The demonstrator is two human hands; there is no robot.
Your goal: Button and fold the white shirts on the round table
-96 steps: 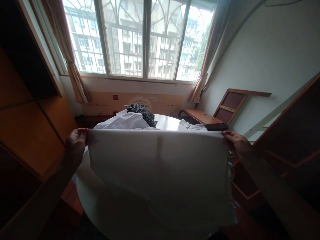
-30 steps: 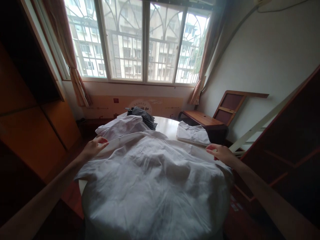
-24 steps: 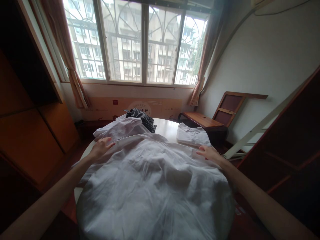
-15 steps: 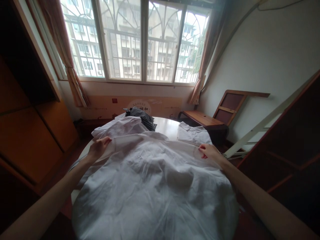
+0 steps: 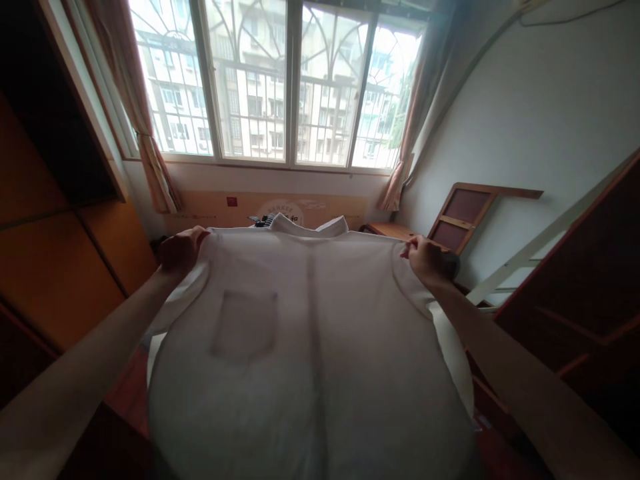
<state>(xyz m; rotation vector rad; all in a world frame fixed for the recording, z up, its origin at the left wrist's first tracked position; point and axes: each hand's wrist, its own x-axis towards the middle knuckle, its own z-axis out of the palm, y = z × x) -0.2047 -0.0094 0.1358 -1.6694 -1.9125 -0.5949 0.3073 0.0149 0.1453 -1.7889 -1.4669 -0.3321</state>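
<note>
A white shirt hangs stretched out in front of me, its collar at the top and its pocket and middle strip showing through the cloth. My left hand pinches it at the left shoulder. At the opposite shoulder my right hand is closed on the cloth in the same way. Behind the collar peeks a bit of black-and-white striped cloth. The shirt covers most of the round white table, whose edge shows at the right.
Beyond the table stands a wooden bench, with a wooden panel against the wall. A pale ladder-like frame leans at the right. Orange cabinets line the left side. A barred window with tied curtains is ahead.
Both hands have risen, lifting the shirt off the table by its shoulders. The wrinkled cloth has straightened and now hides the folded white garment at the right and most of the striped cloth.
</note>
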